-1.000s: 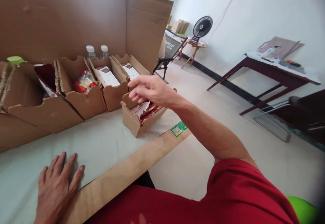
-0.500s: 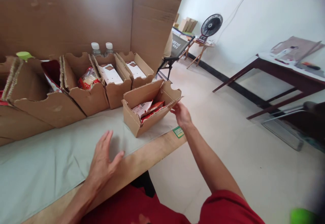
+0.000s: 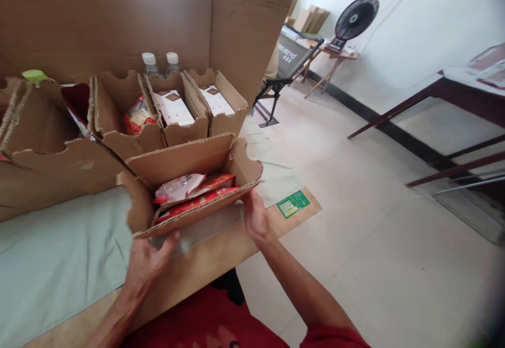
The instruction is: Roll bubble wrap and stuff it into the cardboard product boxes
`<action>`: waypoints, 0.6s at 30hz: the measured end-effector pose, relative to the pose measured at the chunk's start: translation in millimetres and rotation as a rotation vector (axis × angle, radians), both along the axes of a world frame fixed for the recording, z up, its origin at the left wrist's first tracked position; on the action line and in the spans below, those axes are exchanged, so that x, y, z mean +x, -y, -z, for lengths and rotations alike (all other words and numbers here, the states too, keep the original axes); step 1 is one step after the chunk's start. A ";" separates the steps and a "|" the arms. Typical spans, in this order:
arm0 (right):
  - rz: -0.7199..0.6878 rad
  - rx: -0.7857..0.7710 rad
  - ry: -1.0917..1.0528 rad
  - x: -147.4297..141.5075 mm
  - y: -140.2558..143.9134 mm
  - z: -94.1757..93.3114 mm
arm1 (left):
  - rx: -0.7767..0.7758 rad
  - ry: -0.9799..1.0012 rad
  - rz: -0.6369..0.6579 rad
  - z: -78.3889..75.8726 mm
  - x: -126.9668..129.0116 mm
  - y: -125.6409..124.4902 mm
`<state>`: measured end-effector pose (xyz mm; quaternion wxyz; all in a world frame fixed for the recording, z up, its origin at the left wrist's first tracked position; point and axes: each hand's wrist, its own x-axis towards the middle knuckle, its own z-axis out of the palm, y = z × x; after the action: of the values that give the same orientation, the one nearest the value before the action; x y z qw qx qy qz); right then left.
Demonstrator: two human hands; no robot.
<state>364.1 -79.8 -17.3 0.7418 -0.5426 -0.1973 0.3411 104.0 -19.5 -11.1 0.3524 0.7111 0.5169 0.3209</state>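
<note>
So the open cardboard box [image 3: 185,179] is held up off the surface [image 3: 59,253], tipped a bit toward the camera, with both hands under its near edge. The left hand [image 3: 148,258] cups the lower left corner, thumb up against the front wall, fingers hidden beneath, so it's wrapped on the box rather than spread flat. The right hand [image 3: 255,216] grips the right end the same way, thumb on the outside, fingers tucked under. Inside are a few red and white snack packets [image 3: 193,190], lying loose and flat. My guess is it's pretty light: thin corrugated board, a handful of foil packs, nothing dense. The board looks floppy though; the front wall is torn and wavy along its rim and the flaps bend outward, so I wouldn't squeeze the walls or lift by a flap. Supporting the bottom at both ends, like here, seems the safest hold. Packets look slick, so tilting it further could let them slide out over the low front edge. Behind it sits a row of similar boxes [image 3: 173,111] with more packs, plus two bottles [image 3: 160,66] against a big cardboard sheet [image 3: 118,16].
</note>
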 end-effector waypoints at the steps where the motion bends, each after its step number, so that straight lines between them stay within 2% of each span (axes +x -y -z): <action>1: -0.040 0.000 -0.003 -12.9 3.2 1.0 | -0.026 -0.056 -0.054 -0.9 -15.5 3.2; 4: -0.135 -0.017 -0.010 -43.1 12.4 1.4 | -0.091 -0.200 -0.188 1.0 -59.9 13.8; 7: -0.217 -0.018 -0.029 -58.9 18.7 0.6 | -0.094 -0.252 -0.232 7.6 -92.9 22.7; 9: -0.228 -0.033 -0.047 -64.7 21.5 2.7 | -0.095 -0.256 -0.230 13.3 -106.0 27.2; 13: -0.130 -0.152 0.005 -73.6 28.5 17.2 | -0.146 -0.294 -0.223 28.9 -114.5 36.6; 16: -0.122 -0.221 0.145 -78.2 35.3 32.3 | -0.083 -0.342 -0.292 42.2 -111.6 44.6; 18: -0.124 -0.249 0.254 -79.5 39.1 40.9 | -0.044 -0.350 -0.275 48.4 -108.4 48.1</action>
<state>284.7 -119.0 -58.2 0.6157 -0.6557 -0.2786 0.3366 -4.4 -67.6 -59.5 0.2258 0.6709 0.6692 0.2260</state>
